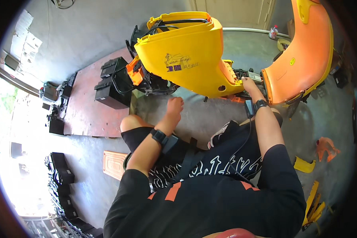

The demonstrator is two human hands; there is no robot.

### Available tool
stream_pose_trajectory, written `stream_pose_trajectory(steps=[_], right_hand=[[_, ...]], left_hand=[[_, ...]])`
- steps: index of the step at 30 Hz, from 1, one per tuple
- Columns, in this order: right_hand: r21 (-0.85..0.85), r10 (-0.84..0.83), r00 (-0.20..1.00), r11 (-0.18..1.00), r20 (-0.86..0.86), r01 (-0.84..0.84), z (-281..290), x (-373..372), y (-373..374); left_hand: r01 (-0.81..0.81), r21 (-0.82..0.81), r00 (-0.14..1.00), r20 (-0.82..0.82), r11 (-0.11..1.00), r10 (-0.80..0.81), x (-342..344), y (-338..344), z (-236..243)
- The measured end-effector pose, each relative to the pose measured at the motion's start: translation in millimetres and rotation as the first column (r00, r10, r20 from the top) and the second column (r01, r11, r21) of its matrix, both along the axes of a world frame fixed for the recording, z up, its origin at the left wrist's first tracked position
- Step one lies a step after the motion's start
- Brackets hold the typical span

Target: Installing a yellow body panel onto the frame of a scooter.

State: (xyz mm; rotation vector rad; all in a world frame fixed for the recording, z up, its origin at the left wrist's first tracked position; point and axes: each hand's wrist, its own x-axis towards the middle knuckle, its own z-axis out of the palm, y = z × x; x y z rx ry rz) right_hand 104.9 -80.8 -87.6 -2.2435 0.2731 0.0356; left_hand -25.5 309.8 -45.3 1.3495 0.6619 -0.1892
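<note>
An electric scooter with a yellow side panel (178,55) and an orange front shield (301,65) stands in front of my knees. My right hand (248,84) reaches into its opened footwell (253,76), where wiring and metal parts show. The fingers there are bent together at the edge of the opening, and what they pinch is too small to make out. Apart from the scooter, my left hand (175,106) hangs in the air above my left knee, below the yellow panel. Its fingers are curled in, and I see nothing in them.
Black battery boxes (111,93) sit on a reddish platform (91,75) to the left. An orange panel (114,164) lies on the floor at left. Loose orange (326,148) and yellow pieces (304,164) lie at right. A bottle (273,31) stands by the wall.
</note>
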Motion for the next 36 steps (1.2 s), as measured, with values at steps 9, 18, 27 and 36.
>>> stream_pose_trajectory(steps=[9, 18, 27, 36], right_hand=[[-0.036, -0.063, 0.989, 0.997, 0.133, 0.068, -7.5, -13.6, -0.1], [-0.184, -0.168, 0.966, 0.961, 0.198, 0.205, 2.9, -11.6, 24.2], [-0.188, -0.220, 0.973, 0.955, 0.069, 0.230, -21.0, -38.4, 67.3], [-0.175, -0.230, 0.969, 0.962, -0.093, 0.212, -17.3, -51.5, 65.0]], left_hand=[[0.142, -0.214, 0.989, 0.071, 0.966, -0.129, 62.2, -27.5, -33.3], [0.073, -0.467, 0.969, 0.243, 0.881, 0.048, 76.8, -45.6, -60.2], [0.035, -0.303, 0.978, 0.208, 0.952, 0.031, 83.7, -14.5, -27.0], [0.108, -0.349, 0.976, 0.216, 0.931, -0.032, 76.2, -11.9, -45.3]])
